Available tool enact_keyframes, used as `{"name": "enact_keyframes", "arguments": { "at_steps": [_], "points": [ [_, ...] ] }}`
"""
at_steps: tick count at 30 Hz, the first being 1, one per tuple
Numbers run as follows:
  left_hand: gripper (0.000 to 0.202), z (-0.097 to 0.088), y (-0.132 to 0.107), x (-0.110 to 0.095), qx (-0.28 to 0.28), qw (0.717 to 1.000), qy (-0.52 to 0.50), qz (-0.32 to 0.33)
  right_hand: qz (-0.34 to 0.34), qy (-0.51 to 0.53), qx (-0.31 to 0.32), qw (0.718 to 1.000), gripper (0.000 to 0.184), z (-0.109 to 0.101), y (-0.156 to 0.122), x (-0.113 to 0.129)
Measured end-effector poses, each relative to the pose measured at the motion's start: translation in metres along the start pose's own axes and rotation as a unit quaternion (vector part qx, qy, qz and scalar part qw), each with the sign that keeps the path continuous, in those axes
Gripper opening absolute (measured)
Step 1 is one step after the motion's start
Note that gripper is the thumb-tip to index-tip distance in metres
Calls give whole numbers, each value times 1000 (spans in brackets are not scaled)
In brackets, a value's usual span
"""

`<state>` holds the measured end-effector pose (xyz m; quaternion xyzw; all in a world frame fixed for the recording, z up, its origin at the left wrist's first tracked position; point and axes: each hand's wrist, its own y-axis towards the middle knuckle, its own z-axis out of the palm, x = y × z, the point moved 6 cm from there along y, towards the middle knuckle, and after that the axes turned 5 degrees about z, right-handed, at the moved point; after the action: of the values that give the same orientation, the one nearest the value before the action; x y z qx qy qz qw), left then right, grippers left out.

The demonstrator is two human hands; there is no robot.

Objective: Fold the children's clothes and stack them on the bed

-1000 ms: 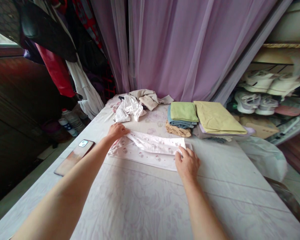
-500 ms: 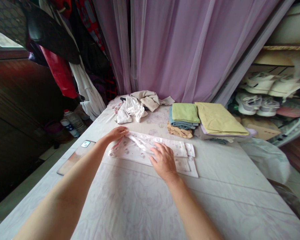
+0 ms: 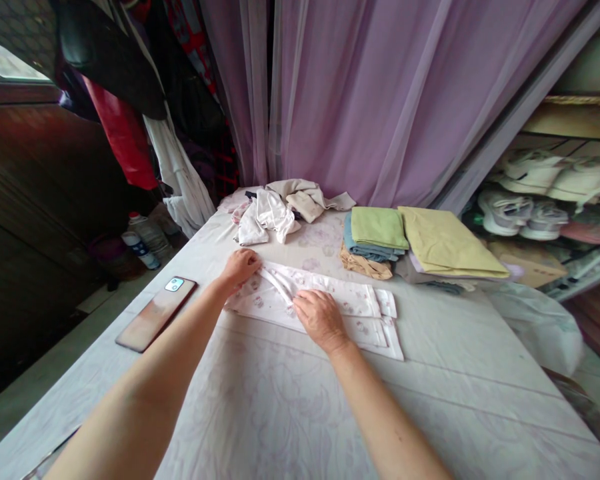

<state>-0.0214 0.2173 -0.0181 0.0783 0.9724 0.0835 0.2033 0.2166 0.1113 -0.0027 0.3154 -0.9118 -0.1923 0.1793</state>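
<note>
White flowery cloth (image 3: 353,308) lying folded mid-frame, left hand (image 3: 240,269) pressing its left end, right hand (image 3: 321,320) pressing its middle, fingers together and flat, not pinching.

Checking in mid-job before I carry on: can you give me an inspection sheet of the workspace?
Surface: pale lilac floral-print sheet, smooth around the work.
Job's things: long white floral cloth, lying folded.
Clutter: crumpled white and beige clothes; folded green and yellow fabric stacks; smartphone in a pinkish case.
Hands: left hand on the cloth's left end; right hand flat on its middle.
Cables: nothing seen.
Surroundings: sheer purple curtain; white sneakers on shelves.
</note>
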Motion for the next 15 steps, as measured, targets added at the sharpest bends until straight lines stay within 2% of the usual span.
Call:
{"name": "enact_keyframes", "arguments": {
  "at_steps": [3,6,8,10,12,15],
  "points": [
    [28,-4,-8,-9,-23,1000,8,-2,11,18,-2,1000,21,-1,-2,0],
    [31,-10,-23,-32,-59,996,12,70,23,10,-9,1000,32,-2,-4,1],
    [31,-7,-35,-51,-34,988,15,146,36,8,-8,999,33,-1,-4,1],
    [34,-1,-45,-63,20,981,20,194,47,11,-7,999,35,1,-2,1],
    [36,3,-52,-69,51,977,21,207,53,10,-6,999,34,2,1,1],
    [30,3,-52,-72,36,980,7,194,67,14,-16,997,24,2,6,0]
  ]
}}
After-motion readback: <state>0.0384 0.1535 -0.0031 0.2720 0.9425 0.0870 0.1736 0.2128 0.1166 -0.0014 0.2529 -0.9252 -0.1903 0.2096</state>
